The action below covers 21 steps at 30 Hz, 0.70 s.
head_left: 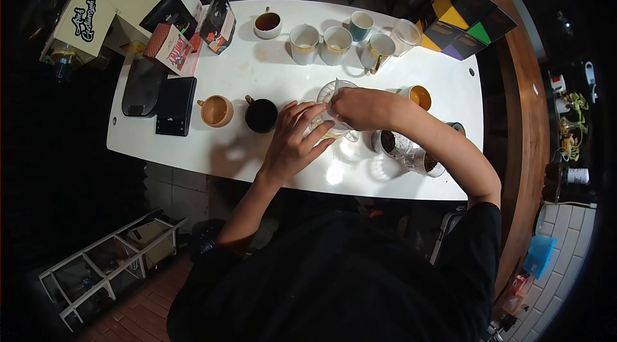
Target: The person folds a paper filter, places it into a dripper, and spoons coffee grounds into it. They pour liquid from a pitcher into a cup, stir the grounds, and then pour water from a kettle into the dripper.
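A clear glass vessel with a ribbed rim (pixel 326 90) and something white in its top stands near the middle of the white table (pixel 238 75). My left hand (pixel 294 138) is spread at its left side, the fingers apart and the fingertips close to the glass. My right hand (pixel 350 108) reaches over the vessel from the right, its fingers bent down into the top; what they hold, if anything, is hidden. A black cup (pixel 261 116) sits just left of my left hand, and a tan cup (pixel 216 111) is further left.
Several cups, one a white mug (pixel 304 44), line the far side. Glasses with dark contents (pixel 430 163) stand beneath my right forearm. A black scale (pixel 175 106) and a grinder (pixel 103 8) are at left, colored boxes (pixel 459 17) at back right.
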{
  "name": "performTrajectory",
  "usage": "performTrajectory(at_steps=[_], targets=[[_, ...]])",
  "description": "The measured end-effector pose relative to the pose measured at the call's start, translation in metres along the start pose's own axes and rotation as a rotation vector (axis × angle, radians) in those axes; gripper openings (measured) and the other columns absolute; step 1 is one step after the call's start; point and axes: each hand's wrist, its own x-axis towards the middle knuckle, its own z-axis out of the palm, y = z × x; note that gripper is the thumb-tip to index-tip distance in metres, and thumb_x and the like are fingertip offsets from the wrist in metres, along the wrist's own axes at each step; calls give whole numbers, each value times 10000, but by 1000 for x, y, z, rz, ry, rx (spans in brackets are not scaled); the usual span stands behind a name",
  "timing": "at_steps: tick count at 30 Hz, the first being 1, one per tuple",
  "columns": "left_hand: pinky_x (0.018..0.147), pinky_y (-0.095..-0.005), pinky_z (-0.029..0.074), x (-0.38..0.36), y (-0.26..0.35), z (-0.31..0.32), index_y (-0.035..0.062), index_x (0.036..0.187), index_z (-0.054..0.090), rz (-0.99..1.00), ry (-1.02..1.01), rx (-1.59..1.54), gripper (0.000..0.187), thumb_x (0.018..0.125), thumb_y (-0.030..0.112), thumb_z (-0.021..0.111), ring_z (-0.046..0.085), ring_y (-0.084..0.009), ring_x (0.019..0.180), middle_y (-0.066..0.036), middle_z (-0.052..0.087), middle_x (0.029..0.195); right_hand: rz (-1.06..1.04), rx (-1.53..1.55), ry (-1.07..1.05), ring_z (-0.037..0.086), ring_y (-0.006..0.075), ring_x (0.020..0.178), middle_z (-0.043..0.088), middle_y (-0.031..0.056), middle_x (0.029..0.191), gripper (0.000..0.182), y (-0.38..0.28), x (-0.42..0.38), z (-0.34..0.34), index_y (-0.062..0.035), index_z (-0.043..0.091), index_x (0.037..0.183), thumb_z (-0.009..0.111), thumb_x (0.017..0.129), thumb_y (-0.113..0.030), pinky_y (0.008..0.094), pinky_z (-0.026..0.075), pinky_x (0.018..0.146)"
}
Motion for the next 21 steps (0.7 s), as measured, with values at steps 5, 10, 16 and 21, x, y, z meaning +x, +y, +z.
performTrajectory(at_steps=[5,10,16,21], targets=[[1069,-442,396,5,6,5,65,1120,691,-79,38,0,405,744,140,822,512,-277,1245,-76,554,1326,4,77,60,639,362,1043,693,188,1001,148,2,-4,-7,39,687,954,620,867,-60,432,494,950],[1044,-430,399,6,7,10,50,1157,668,-129,53,2,456,740,145,826,512,-282,1239,-79,561,1310,-18,99,85,666,375,961,695,219,942,145,8,0,4,31,701,922,616,834,-48,437,519,861],[1038,-434,399,4,10,12,42,1163,666,-158,41,53,451,752,146,820,525,-280,1224,-84,564,1292,63,121,-2,688,388,890,699,228,900,158,2,5,-3,14,717,902,604,804,-35,446,539,789],[1038,-449,402,3,13,14,43,1238,621,-229,59,29,527,760,144,819,530,-301,1206,-99,560,1286,11,134,56,647,373,1039,692,211,997,233,5,3,-3,30,672,1043,666,830,-64,429,520,918]])
